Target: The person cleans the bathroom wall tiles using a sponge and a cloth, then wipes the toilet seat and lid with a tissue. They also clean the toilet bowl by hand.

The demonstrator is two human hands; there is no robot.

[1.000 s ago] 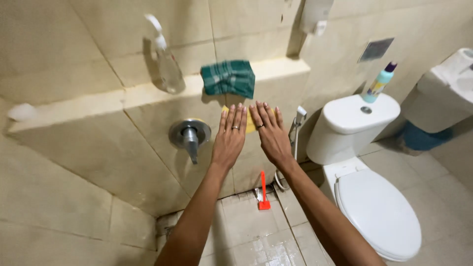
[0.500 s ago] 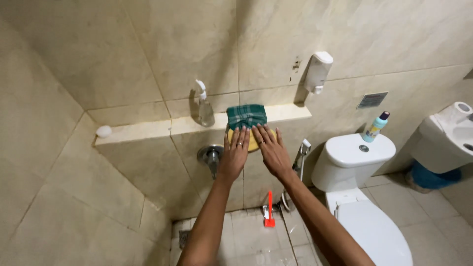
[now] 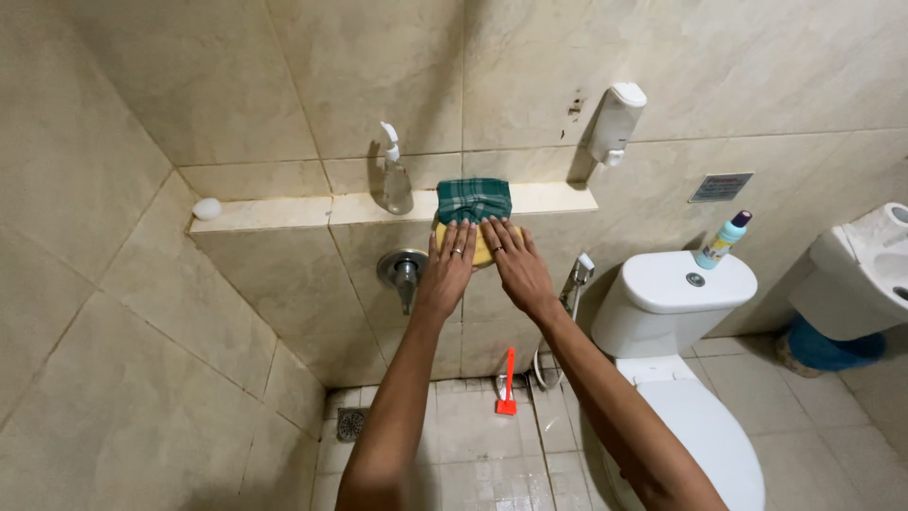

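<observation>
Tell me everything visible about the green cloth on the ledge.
The green cloth is dark green plaid fabric, folded into a bunched bundle. It sits on the tiled ledge, overhanging the front edge, atop something yellow. The left hand and right hand lie flat just below it, fingertips at its lower edge.

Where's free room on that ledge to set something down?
Ledge: a long bare stretch between the white soap and the spray bottle; a shorter bare patch right of the green cloth, under the dispenser. Crowded mid-ledge, where left hand and right hand meet at the cloth.
</observation>
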